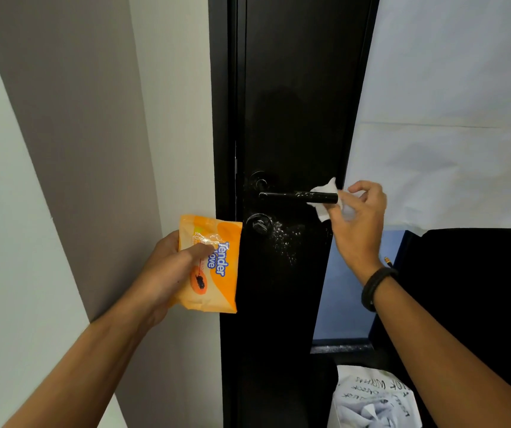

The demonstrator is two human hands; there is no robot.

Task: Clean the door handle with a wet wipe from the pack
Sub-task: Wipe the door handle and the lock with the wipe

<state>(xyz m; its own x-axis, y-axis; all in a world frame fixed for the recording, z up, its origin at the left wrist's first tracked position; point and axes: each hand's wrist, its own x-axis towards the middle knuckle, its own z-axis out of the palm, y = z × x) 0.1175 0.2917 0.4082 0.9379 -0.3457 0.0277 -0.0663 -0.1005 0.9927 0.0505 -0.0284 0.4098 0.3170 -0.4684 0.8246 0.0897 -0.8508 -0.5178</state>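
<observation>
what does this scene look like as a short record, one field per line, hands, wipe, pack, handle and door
left hand: grips the orange wipe pack, thumb across its front
right hand: pinches the white wet wipe at the free end of the handle
door handle: black lever, horizontal, white specks on it
wipe contact: touching the handle's tip, draped behind and below it
door: black, white specks below the handle near the lock
wrist: dark bracelet on the right arm
lower right: white bag with handwriting

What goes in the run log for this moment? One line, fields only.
stage: wiping | right hand: holds wet wipe at free end of door handle | left hand: holds pack | white specks on door
</observation>
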